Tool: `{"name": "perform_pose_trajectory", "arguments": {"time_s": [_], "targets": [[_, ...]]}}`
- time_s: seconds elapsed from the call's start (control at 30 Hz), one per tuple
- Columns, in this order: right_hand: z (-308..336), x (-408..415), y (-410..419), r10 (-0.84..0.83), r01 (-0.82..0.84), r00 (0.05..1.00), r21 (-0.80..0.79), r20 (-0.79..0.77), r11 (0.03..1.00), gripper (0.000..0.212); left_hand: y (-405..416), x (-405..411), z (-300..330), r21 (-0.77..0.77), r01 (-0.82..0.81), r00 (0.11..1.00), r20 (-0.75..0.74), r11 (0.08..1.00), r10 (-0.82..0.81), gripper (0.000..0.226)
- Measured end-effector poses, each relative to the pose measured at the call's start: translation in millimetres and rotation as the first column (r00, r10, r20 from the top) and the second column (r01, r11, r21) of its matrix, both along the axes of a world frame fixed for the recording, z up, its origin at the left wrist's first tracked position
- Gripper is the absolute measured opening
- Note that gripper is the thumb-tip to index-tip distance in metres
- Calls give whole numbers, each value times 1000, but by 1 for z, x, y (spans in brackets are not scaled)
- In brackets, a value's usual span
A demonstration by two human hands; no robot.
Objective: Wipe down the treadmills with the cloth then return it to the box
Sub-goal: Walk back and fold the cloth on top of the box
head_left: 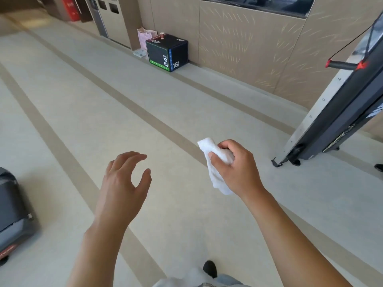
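Cloth [217, 162], white and bunched up, sat in the right hand [234, 168], whose fingers were curled tight around it. The left hand [124, 183] hung loose with fingers apart, holding nothing. The black box [167, 52] stood by the wall at eleven o'clock, well apart from both hands. A treadmill [8, 214] showed at eight o'clock. I think the cloth was being carried to the box. To do it well, keep a firm hold, walk right up close, then drop it in.

White cloth [217, 162] in right hand [236, 168]
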State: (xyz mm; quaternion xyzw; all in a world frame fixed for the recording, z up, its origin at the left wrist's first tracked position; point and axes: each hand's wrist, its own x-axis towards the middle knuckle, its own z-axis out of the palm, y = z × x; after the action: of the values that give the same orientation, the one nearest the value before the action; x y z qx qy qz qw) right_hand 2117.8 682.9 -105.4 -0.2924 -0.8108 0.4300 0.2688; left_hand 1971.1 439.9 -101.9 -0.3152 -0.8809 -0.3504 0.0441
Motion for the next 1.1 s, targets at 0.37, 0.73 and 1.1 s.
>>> {"name": "perform_pose_trajectory", "arguments": {"time_s": [0.37,0.73,1.1], "targets": [[-21,-44,103,-12,9,999,-87,-30,996,14,107,-48,0,-72,36,998,-48,997,-39,34],[-39,-138,185,-56,58,998,-81,25,995,13,198,-158,-24,-72,94,996,10,993,-93,34],[-17,-323,269,-107,109,992,-29,61,994,15,283,-358,-13,-64,123,992,41,990,-120,34]]}}
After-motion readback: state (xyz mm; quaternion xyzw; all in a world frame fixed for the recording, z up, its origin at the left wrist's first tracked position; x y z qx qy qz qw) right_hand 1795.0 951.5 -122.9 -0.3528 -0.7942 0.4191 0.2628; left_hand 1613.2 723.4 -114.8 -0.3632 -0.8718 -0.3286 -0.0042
